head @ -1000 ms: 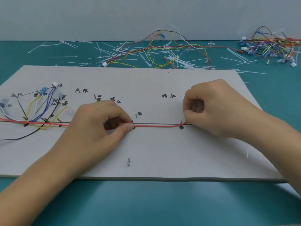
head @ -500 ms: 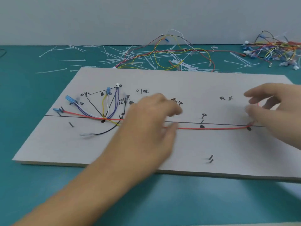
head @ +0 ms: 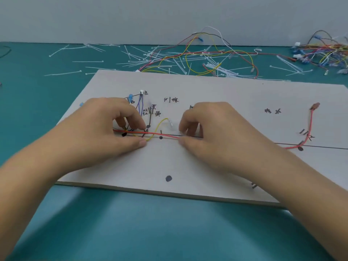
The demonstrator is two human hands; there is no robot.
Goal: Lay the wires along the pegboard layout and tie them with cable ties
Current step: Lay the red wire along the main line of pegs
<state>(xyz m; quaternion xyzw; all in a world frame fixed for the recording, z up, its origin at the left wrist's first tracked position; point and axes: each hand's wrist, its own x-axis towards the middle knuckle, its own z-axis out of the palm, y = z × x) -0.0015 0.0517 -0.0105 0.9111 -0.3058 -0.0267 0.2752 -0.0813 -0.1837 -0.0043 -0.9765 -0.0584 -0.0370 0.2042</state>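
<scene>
A grey pegboard (head: 226,166) with drawn lines and small pegs lies on the teal table. A red wire (head: 162,134) runs along its main line, passes under my right hand, reappears at the right and bends up to a brown terminal (head: 316,105). At the left junction, blue, purple, black and yellow wires fan out; the yellow wire (head: 162,120) loops up to a white connector. My left hand (head: 105,136) pinches the wire bundle at the junction between thumb and curled fingers. My right hand (head: 211,134) pinches the red wire just right of a black dot (head: 160,137).
Many loose white cable ties (head: 131,61) lie scattered behind the board. A tangle of coloured wires (head: 207,55) sits at the back centre, another wire pile (head: 327,51) at the back right. A wall closes the far side of the table.
My right hand let go of the red wire's right end and moved left to the junction area. My left hand moved left along the wire and gripped again. The view shifted left.
</scene>
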